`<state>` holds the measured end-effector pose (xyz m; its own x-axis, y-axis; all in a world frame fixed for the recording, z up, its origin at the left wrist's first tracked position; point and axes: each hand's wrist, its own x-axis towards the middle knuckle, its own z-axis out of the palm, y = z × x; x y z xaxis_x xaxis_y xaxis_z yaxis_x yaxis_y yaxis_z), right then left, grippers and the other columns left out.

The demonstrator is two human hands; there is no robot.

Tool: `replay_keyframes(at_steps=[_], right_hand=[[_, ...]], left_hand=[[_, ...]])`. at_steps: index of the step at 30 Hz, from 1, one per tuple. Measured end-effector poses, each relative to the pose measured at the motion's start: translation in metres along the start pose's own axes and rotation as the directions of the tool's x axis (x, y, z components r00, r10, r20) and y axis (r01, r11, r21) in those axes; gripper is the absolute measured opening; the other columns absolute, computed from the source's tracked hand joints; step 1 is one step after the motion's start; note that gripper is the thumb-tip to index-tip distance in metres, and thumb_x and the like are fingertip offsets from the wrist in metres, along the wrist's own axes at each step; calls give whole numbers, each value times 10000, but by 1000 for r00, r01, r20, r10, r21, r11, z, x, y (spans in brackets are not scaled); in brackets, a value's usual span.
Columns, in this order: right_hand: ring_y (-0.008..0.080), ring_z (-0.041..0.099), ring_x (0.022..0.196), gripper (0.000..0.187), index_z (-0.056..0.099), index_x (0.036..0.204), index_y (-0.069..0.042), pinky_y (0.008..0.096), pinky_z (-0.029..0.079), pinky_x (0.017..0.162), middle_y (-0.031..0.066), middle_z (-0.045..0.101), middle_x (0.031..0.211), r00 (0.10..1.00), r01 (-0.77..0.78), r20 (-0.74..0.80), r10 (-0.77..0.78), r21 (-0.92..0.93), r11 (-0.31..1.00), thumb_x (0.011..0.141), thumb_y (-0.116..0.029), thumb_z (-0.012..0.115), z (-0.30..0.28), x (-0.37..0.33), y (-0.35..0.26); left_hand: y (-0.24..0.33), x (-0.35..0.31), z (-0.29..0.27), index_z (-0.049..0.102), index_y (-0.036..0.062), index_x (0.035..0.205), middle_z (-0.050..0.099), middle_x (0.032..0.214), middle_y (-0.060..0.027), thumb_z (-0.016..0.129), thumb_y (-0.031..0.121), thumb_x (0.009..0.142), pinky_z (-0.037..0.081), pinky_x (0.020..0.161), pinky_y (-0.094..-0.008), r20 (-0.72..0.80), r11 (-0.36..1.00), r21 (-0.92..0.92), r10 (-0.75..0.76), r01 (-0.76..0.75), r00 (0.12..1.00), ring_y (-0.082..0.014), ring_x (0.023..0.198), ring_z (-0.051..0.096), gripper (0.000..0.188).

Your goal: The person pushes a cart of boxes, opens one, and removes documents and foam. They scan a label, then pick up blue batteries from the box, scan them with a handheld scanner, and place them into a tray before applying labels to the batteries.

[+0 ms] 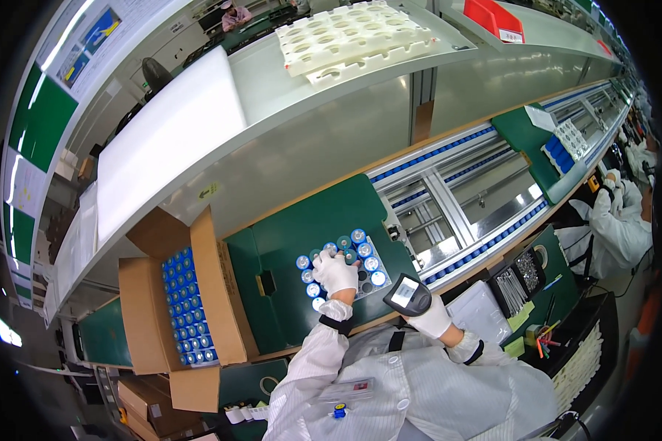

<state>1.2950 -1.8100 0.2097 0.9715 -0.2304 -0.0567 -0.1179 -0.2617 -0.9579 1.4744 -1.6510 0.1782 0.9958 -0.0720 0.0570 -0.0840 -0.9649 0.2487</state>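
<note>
Centre of frame: left hand (335, 272), white-gloved, fingers curled down onto blue-capped cylindrical cells (358, 236) standing upright in a holed tray (370, 266) on the green mat of the surface (287, 242); whether one cell is actually gripped, cannot tell. Right hand (428, 317), lower centre-right, fingers closed around a handheld scanner (407, 294), held just beside the tray's lower right corner. Tray roughly ringed with cells, a few dark holes near the middle apparently unfilled. Open cardboard box (198, 294) at left, packed with rows of the same blue cells (187, 309). Judged: tray mostly loaded, a few sockets left, large stock remaining in the box. Conveyor rails (456, 206) right of centre. Another white-suited person (618, 228) at far right.
</note>
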Motion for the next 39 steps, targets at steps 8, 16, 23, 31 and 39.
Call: replay_keyframes(at_steps=[8, 16, 23, 31, 39], right_hand=[[266, 716, 809, 284, 709, 952, -39, 337, 554, 705, 149, 721, 843, 999, -17, 31, 17, -2, 1000, 697, -153, 759, -2, 9, 8], [189, 699, 861, 331, 681, 993, 5, 326, 547, 776, 113, 724, 944, 989, -150, 21, 149, 134, 980, 687, -111, 733, -7, 7, -6], [357, 671, 766, 354, 667, 914, -12, 418, 528, 697, 225, 668, 818, 998, 59, -31, -59, -3, 998, 701, -280, 757, 16, 9, -27], [384, 659, 738, 370, 661, 892, 1, 422, 522, 679, 235, 656, 766, 998, -64, -9, 63, -67, 996, 675, -290, 736, 30, 13, -11], [197, 699, 827, 357, 691, 1000, -18, 361, 552, 737, 129, 717, 937, 991, -129, -16, 129, -25, 991, 717, -217, 775, 47, 19, -29]], left_hand=[[10, 9, -9, 740, 145, 1036, 530, 1228, -85, 798, 459, 683, 376, 933, -493, 107, 993, 114, -52, 40, 993, -322, 1202, 433, 476], [22, 4, -13, 744, 153, 998, 552, 1219, -85, 781, 465, 684, 389, 913, -505, 94, 994, 100, 27, -37, 995, -312, 1177, 458, 444], [-19, -13, -51, 701, -6, 992, 629, 1070, -157, 844, 266, 631, 472, 898, -430, -47, 985, -41, 164, -166, 985, -350, 1044, 562, 474], [-215, -92, -219, 721, -7, 923, 685, 883, -249, 682, 238, 808, 511, 792, -425, -477, 972, 53, -178, 230, 861, -357, 817, 635, 274], [-363, -115, -145, 689, 95, 1126, 655, 1143, -165, 578, 131, 834, 498, 889, -390, 64, 901, -47, -428, 431, 902, -346, 1009, 623, 314]])
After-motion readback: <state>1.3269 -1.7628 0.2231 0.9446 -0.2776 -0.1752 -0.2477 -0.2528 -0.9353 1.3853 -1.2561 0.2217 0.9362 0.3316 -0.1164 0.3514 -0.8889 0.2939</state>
